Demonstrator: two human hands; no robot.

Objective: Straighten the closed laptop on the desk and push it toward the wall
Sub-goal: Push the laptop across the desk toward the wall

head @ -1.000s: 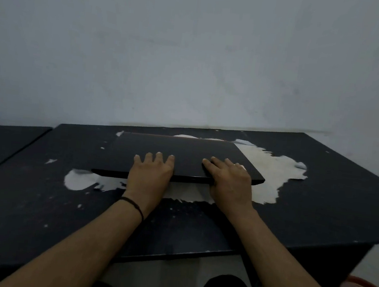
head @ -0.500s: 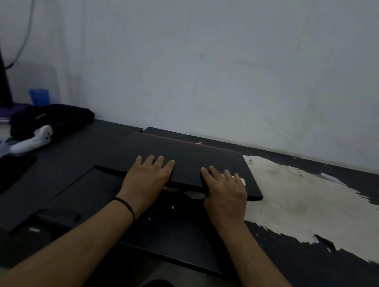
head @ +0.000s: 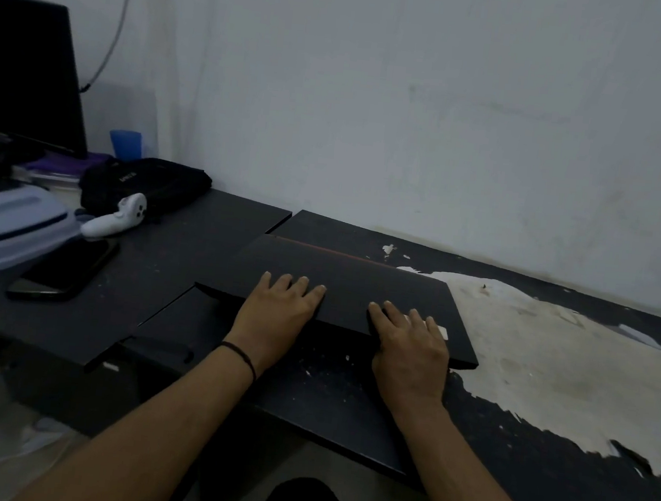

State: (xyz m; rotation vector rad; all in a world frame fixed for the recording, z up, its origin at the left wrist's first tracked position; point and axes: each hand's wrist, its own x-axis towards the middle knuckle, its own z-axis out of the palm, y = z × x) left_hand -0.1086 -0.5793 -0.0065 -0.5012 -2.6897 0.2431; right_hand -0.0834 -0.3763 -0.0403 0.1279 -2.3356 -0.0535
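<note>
The closed black laptop [head: 352, 281] lies flat on the dark desk [head: 346, 399], its far edge a short way from the white wall [head: 416, 116]. It sits slightly askew, and its near left corner reaches over the seam with the neighbouring desk. My left hand [head: 277, 312] and my right hand [head: 409, 342] both grip its near edge, with fingers spread on the lid and palms over the front rim. My thumbs are hidden.
A large pale worn patch [head: 554, 355] covers the desk to the right of the laptop. On the neighbouring desk [head: 183, 243] at left are a white controller [head: 116, 215], a black bag [head: 144, 181], a phone [head: 66, 269], a grey box [head: 5, 224], a blue cup [head: 125, 145] and a dark monitor [head: 25, 71].
The laptop has slid left off the pale patch with both hands still on its near edge. My view has swung left, bringing the neighbouring desk into sight.
</note>
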